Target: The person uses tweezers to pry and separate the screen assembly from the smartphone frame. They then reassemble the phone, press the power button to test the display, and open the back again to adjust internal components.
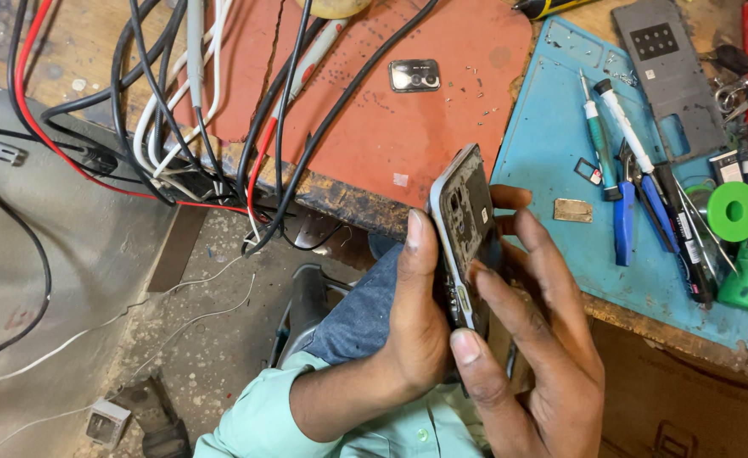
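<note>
A person in a pale green shirt holds an opened phone (465, 237) upright on its edge above the lap, just in front of the workbench's near edge. The left hand (412, 326) cradles the handset from behind, thumb lying up along its grey frame, fingers wrapped round the far side and closed on it. The right hand (522, 339) grips it from the other side: the thumb presses near the lower end of the frame while the fingers curl over the exposed interior, fingertips touching the bare boards.

The back cover is already off, with the inner parts and camera cut-outs open to view. A small black camera-lens piece (414, 75) lies loose on the rust-red mat (408, 136), well beyond the phone, with tiny specks that may be screws scattered beside it; what they are is too small to tell. By that showing the strip-down looks well begun, while the frame and boards remain together in the hands.

To the right of the phone a blue work mat (552, 127) carries a small brass-coloured plate (572, 210), two slim screwdrivers (611, 127), blue-handled pliers (627, 212) and tweezers; a green tape roll (733, 211) sits further right. A tangle of black, white and red cables (196, 110) spills off the bench to the phone's left.
</note>
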